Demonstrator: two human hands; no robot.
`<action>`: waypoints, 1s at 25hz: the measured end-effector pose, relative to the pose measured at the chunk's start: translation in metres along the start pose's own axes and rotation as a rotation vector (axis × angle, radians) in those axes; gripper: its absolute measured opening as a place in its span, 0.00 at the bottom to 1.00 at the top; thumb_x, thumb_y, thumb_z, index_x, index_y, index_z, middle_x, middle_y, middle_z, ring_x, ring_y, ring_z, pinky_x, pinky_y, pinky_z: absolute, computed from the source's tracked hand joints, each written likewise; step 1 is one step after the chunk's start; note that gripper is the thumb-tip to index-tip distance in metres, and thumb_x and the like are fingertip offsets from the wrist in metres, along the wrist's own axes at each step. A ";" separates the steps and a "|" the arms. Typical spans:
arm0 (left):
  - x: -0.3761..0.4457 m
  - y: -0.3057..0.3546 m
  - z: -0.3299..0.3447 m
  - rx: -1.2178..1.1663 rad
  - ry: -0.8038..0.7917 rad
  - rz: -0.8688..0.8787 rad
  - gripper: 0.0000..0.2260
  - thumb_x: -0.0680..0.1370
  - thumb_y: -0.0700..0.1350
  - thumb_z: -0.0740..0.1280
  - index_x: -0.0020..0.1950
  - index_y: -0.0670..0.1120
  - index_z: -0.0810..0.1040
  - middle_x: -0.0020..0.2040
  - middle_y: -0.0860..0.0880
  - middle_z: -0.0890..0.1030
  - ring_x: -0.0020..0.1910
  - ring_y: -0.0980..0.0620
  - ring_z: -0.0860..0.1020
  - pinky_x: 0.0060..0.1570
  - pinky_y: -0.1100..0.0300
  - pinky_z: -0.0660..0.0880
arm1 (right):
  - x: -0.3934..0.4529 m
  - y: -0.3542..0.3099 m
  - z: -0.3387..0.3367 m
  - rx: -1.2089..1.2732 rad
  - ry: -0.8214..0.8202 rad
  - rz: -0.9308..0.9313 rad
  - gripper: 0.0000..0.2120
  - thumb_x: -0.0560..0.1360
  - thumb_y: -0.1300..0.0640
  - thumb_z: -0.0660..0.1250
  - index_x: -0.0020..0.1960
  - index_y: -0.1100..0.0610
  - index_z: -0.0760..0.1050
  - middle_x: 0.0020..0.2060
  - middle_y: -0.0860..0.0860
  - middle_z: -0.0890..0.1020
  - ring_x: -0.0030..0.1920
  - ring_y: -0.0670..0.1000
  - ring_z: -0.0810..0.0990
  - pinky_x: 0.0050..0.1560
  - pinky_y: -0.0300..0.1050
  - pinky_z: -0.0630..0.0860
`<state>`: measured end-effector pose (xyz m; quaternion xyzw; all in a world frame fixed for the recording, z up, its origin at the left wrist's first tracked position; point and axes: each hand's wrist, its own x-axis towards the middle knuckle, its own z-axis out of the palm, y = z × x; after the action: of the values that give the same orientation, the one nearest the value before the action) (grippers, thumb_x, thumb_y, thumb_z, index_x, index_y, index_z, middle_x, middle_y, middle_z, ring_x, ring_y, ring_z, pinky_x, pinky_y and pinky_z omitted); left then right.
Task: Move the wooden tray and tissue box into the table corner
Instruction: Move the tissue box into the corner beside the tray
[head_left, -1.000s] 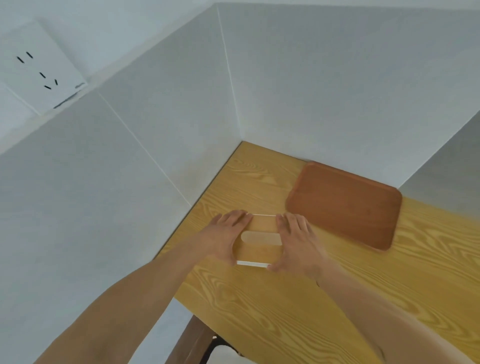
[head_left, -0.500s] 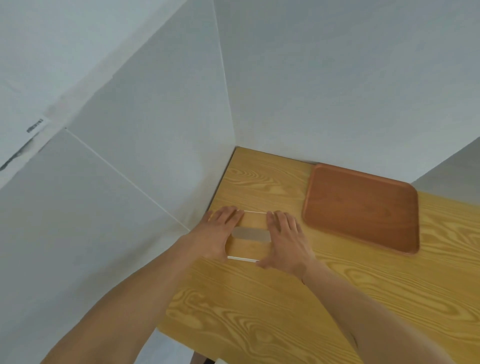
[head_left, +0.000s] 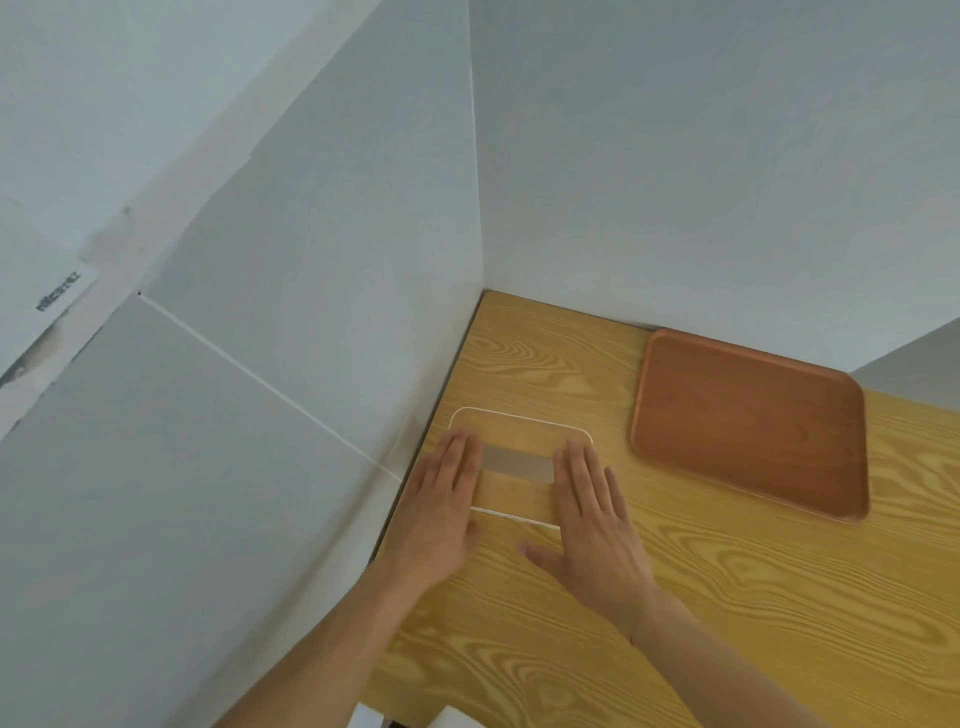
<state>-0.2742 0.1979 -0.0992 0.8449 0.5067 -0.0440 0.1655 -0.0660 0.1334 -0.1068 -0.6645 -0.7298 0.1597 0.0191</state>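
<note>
Hands flat on box, 1 each end. Left hand (head_left: 439, 512) lies palm down over the left end of the tissue box (head_left: 519, 465), fingers straight and together, no curl, nothing clasped; its outer edge is just beside the left wall (head_left: 291, 395). Right hand (head_left: 597, 525) lies palm down over the right end, fingers spread and extended, thumb out to the left on the table (head_left: 727, 597); also not closed on anything. Whether the palms press on the box or only rest there, cannot tell. Box has a wood-look top with pale rounded rim and a grey slot between the 2 hands; it sits on the table close against the left wall, short of the corner, with bare tabletop between it and the back wall (head_left: 701, 171). Tray (head_left: 750, 421) is reddish-brown, flat on the table, empty, well right of the box and apart from it; its far edge is at or just beside the back wall, contact unclear. Both forearms are bare.
</note>
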 end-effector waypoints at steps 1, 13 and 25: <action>-0.012 0.004 0.010 -0.014 0.019 0.010 0.43 0.77 0.50 0.64 0.80 0.46 0.36 0.82 0.46 0.39 0.80 0.48 0.38 0.78 0.46 0.49 | -0.013 -0.002 0.005 -0.026 0.010 -0.018 0.49 0.76 0.28 0.52 0.80 0.62 0.42 0.81 0.59 0.44 0.80 0.58 0.40 0.79 0.59 0.47; -0.031 0.012 0.039 0.084 -0.034 -0.021 0.46 0.75 0.56 0.66 0.81 0.45 0.39 0.81 0.42 0.39 0.80 0.44 0.39 0.76 0.37 0.51 | -0.024 0.005 0.024 -0.054 -0.042 -0.048 0.39 0.81 0.37 0.52 0.81 0.58 0.42 0.82 0.56 0.46 0.80 0.56 0.43 0.75 0.61 0.53; 0.034 -0.004 0.016 0.059 -0.046 -0.041 0.48 0.75 0.56 0.66 0.79 0.51 0.33 0.80 0.48 0.32 0.78 0.50 0.31 0.77 0.41 0.45 | 0.037 0.018 0.005 -0.014 -0.105 -0.007 0.40 0.81 0.36 0.50 0.80 0.54 0.33 0.80 0.51 0.35 0.78 0.51 0.32 0.78 0.62 0.43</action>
<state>-0.2592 0.2231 -0.1239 0.8375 0.5187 -0.0816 0.1512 -0.0537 0.1694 -0.1227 -0.6528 -0.7332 0.1892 -0.0231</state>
